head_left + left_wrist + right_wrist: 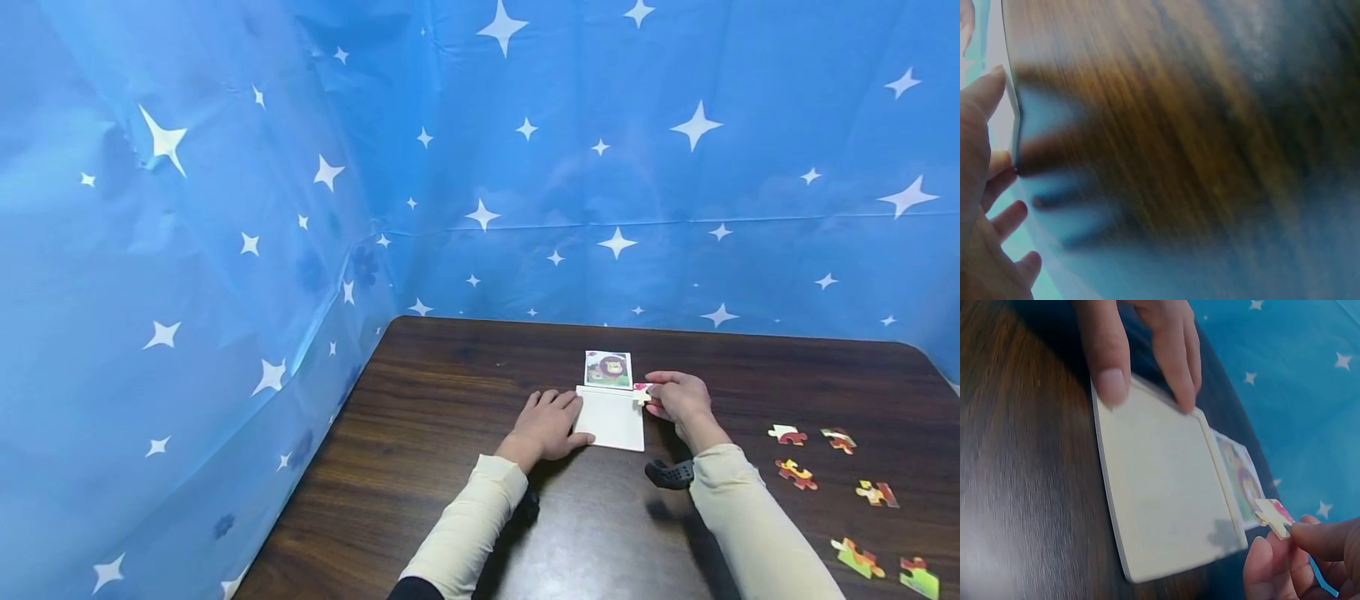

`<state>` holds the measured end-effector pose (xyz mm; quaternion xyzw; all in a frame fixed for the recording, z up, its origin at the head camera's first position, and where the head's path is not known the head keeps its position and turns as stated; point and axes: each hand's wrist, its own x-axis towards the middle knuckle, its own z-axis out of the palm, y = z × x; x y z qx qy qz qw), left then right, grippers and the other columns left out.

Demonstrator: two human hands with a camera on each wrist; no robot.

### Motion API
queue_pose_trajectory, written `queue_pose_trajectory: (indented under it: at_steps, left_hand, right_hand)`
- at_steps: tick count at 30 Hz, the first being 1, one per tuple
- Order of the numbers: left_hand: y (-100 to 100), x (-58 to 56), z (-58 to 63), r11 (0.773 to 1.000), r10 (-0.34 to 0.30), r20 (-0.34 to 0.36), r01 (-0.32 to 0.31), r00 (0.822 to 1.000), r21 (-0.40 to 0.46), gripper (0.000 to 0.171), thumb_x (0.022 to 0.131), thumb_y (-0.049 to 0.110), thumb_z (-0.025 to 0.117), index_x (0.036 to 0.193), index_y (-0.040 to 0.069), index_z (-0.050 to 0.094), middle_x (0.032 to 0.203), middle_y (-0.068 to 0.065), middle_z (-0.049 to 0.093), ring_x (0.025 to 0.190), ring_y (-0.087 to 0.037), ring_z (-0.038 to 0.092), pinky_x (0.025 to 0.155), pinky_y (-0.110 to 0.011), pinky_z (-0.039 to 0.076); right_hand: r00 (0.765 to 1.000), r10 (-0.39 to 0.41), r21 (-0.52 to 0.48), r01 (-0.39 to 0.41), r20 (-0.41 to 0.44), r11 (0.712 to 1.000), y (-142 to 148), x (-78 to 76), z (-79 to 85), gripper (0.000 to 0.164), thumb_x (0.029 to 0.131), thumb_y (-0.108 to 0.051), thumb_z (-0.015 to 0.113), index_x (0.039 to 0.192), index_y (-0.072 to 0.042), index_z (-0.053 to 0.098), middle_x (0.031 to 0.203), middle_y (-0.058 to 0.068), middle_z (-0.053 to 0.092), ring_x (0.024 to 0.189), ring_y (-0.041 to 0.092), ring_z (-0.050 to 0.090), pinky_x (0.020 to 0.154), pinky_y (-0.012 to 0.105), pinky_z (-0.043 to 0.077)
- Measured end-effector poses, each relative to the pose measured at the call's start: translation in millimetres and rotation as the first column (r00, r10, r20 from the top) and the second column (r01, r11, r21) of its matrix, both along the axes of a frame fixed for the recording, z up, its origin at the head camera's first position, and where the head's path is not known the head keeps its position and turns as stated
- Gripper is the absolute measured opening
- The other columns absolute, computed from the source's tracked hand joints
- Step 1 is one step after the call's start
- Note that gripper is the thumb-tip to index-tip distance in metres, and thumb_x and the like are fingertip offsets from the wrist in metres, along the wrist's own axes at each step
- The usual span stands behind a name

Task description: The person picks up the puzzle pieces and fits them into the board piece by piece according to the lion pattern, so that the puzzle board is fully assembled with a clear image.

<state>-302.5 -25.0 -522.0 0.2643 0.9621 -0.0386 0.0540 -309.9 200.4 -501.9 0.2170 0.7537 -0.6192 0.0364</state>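
A shallow white puzzle tray (611,420) with a raised rim lies on the table, its inside bare. At its left side my left hand (550,427) rests with the thumb on the near corner and the other fingers spread along the edge. Between thumb and fingertips my right hand (681,402) pinches a jigsaw piece (1275,517), pale yellow with a pink-red patch, just above the tray's far right corner. Beyond the tray lies a picture card (608,370) showing a lion; the right wrist view shows it partly. The left wrist view shows mostly tabletop beside the hand.
Several loose jigsaw pieces lie on the right of the dark wooden table (435,400), among them a white and red one (787,434) and a green and orange one (857,557). A blue star-patterned cloth (555,167) hangs behind and to the left.
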Motion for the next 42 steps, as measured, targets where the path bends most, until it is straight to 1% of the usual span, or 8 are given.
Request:
queue_pose_trajectory:
  at_steps: [6, 11, 16, 21, 27, 29, 38, 42]
  left_hand:
    - [-1.3, -0.9, 1.4, 1.000, 0.002, -0.012, -0.002, 1.000, -0.012, 0.071, 0.100, 0.065, 0.044, 0.158, 0.024, 0.038, 0.162, 0.005, 0.039, 0.147, -0.019, 0.038, 0.120, -0.044, 0.033]
    - [-2.1, -0.7, 0.1, 1.000, 0.007, -0.011, -0.007, 1.000, -0.014, 0.071, 0.100, 0.066, 0.044, 0.158, 0.025, 0.038, 0.162, 0.006, 0.039, 0.147, -0.019, 0.038, 0.121, -0.044, 0.033]
    - [-2.6, -0.3, -3.6, 1.000, -0.001, -0.045, 0.000, 0.999, -0.031, 0.072, 0.099, 0.068, 0.044, 0.156, 0.024, 0.040, 0.160, 0.007, 0.042, 0.146, -0.018, 0.040, 0.120, -0.043, 0.033]
    - [-3.3, 1.0, -5.4, 1.000, -0.006, -0.056, 0.004, 0.998, -0.029, 0.071, 0.099, 0.067, 0.044, 0.156, 0.025, 0.041, 0.160, 0.007, 0.042, 0.145, -0.017, 0.042, 0.119, -0.041, 0.035]
    - [-4.3, -2.1, -8.3, 1.000, 0.001, -0.053, -0.002, 0.999, -0.012, 0.072, 0.098, 0.069, 0.043, 0.157, 0.027, 0.039, 0.160, 0.009, 0.041, 0.146, -0.016, 0.040, 0.120, -0.040, 0.033]
    - [-4.2, -0.8, -7.0, 1.000, -0.003, -0.058, 0.003, 0.998, -0.010, 0.072, 0.098, 0.069, 0.043, 0.156, 0.027, 0.040, 0.160, 0.009, 0.041, 0.146, -0.016, 0.040, 0.120, -0.040, 0.034]
    - [-6.3, 0.2, -6.5, 1.000, -0.013, -0.066, 0.015, 0.998, 0.019, 0.070, 0.099, 0.067, 0.045, 0.155, 0.024, 0.041, 0.159, 0.006, 0.044, 0.145, -0.019, 0.042, 0.119, -0.041, 0.035]
    - [-6.0, 0.4, -7.0, 0.999, -0.024, -0.081, 0.026, 0.996, 0.021, 0.070, 0.099, 0.066, 0.046, 0.154, 0.023, 0.043, 0.158, 0.004, 0.045, 0.143, -0.019, 0.044, 0.118, -0.041, 0.036]
  right_hand:
    - [0.999, 0.037, -0.007, -0.037, -0.002, 0.999, -18.0, -6.2, 1.4, 0.036, 0.100, 0.001, 0.051, 0.134, 0.004, 0.060, 0.096, 0.007, 0.063, 0.067, 0.007, 0.060, 0.064, 0.022, 0.059]
    - [0.999, 0.043, -0.001, -0.043, 0.013, 0.999, -31.4, -10.5, -1.6, 0.035, 0.100, 0.000, 0.052, 0.133, 0.002, 0.061, 0.092, 0.006, 0.062, 0.068, 0.008, 0.060, 0.063, 0.023, 0.058]
    - [0.997, 0.064, -0.006, -0.064, 0.032, 0.998, -41.7, -13.8, -8.4, 0.034, 0.099, -0.001, 0.052, 0.131, 0.001, 0.062, 0.093, 0.007, 0.062, 0.070, 0.008, 0.060, 0.063, 0.022, 0.058]
    - [0.994, 0.092, -0.019, -0.091, 0.054, 0.996, -48.5, -13.8, -11.4, 0.034, 0.099, -0.002, 0.052, 0.132, 0.000, 0.062, 0.094, 0.007, 0.062, 0.070, 0.009, 0.061, 0.062, 0.023, 0.058]
    - [0.991, 0.131, -0.022, -0.130, 0.035, 0.991, -57.4, -16.6, -14.9, 0.032, 0.096, 0.001, 0.053, 0.126, 0.004, 0.063, 0.089, 0.006, 0.063, 0.070, 0.009, 0.062, 0.063, 0.023, 0.059]
    - [0.990, 0.135, -0.022, -0.135, 0.037, 0.991, -59.1, -17.8, -16.0, 0.032, 0.095, 0.002, 0.054, 0.125, 0.005, 0.063, 0.089, 0.006, 0.064, 0.070, 0.009, 0.063, 0.063, 0.024, 0.059]
    - [0.986, 0.165, 0.038, -0.166, 0.024, 0.985, -62.7, -23.3, -18.5, 0.031, 0.092, 0.003, 0.056, 0.121, 0.008, 0.064, 0.078, 0.006, 0.066, 0.063, 0.007, 0.062, 0.060, 0.022, 0.059]
    - [0.988, 0.148, 0.083, -0.151, 0.035, 0.985, -65.0, -24.0, -18.7, 0.028, 0.091, 0.002, 0.057, 0.118, 0.006, 0.067, 0.077, 0.006, 0.068, 0.059, 0.005, 0.063, 0.059, 0.022, 0.059]
